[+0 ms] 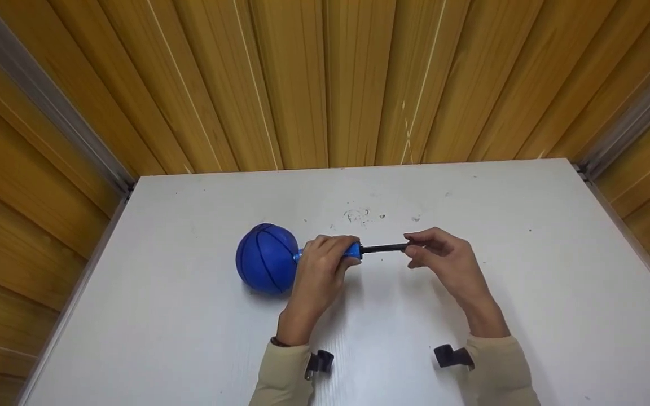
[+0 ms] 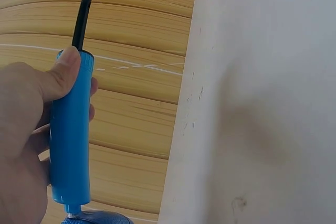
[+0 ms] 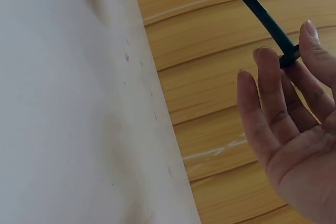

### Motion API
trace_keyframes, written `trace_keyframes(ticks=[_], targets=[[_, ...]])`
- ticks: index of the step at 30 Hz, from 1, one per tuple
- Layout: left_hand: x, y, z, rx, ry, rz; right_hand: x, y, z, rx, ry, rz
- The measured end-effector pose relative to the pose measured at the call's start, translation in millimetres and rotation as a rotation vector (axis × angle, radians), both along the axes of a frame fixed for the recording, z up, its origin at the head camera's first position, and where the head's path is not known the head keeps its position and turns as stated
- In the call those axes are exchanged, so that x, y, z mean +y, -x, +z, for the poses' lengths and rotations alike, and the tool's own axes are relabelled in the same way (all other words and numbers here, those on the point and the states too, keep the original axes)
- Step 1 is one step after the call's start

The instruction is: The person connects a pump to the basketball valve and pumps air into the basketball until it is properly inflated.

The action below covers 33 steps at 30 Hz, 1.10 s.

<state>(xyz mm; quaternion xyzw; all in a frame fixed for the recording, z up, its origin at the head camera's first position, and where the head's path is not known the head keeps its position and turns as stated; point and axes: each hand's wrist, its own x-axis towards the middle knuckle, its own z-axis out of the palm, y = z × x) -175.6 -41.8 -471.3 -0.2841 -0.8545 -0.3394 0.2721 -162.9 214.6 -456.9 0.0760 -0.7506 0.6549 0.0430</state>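
Observation:
A blue ball with black seams [image 1: 264, 259] sits on the white table, left of my hands. My left hand [image 1: 320, 268] grips the blue barrel of a hand pump [image 2: 71, 135], its thumb lying along the top end. The barrel's narrow tip meets the ball; how far it goes in is hidden. From the barrel's other end the black rod [image 1: 384, 248] sticks out to the right, pulled well out. At its end my right hand [image 1: 443, 256] pinches the black handle [image 3: 290, 56] between thumb and fingers, while other fingers stay loosely spread.
The white table [image 1: 178, 349] has dark scuff marks [image 1: 357, 215] beyond the hands. Wood-look panel walls [image 1: 325, 84] stand behind it and on both sides. Black wrist mounts [image 1: 452, 356] stick out from the beige sleeves.

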Motion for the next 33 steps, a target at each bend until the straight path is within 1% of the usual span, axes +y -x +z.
trace_keyframes(ticks=[2,4,7,10,12,14,17,20,24,27,29,31,33], targets=[[2.2,-0.2,-0.6,0.001,0.005,0.005,-10.9,1.3,-4.1,-0.001,0.016,0.012],[3.8,-1.3,-0.6,-0.012,-0.012,0.004,-22.5,2.1,-8.0,0.004,0.045,0.029],[5.9,-2.0,-1.3,-0.042,-0.049,-0.019,-37.9,2.2,-12.7,0.011,0.107,0.05],[6.0,-2.4,-0.6,-0.062,-0.076,-0.048,-45.9,1.0,-14.9,0.025,0.144,0.056],[4.9,-1.7,-0.5,-0.059,-0.075,-0.06,-46.4,-0.3,-14.4,0.027,0.141,0.056],[3.0,-1.4,-0.1,-0.056,-0.065,-0.072,-43.8,-1.3,-12.8,0.029,0.105,0.058],[-0.3,-0.4,0.3,-0.048,-0.04,-0.088,-36.2,-2.1,-8.6,0.032,0.018,0.059],[-4.4,0.9,1.0,-0.033,-0.038,-0.077,-24.0,-2.6,-2.6,0.043,-0.054,0.044],[-9.4,2.3,1.6,-0.012,-0.054,-0.027,-1.5,-5.1,6.4,0.06,-0.051,-0.002],[-10.5,2.5,2.0,-0.012,-0.054,-0.011,13.9,-8.2,11.5,0.058,-0.042,-0.025],[-9.5,2.2,1.9,-0.012,-0.047,-0.009,20.9,-9.2,12.7,0.043,-0.041,-0.02],[-7.1,1.8,1.0,-0.006,-0.037,-0.012,24.8,-8.8,11.8,0.021,-0.056,0.007],[-3.9,1.5,-0.9,0.002,-0.019,-0.012,25.7,-7.5,9.6,-0.006,-0.109,0.021]])
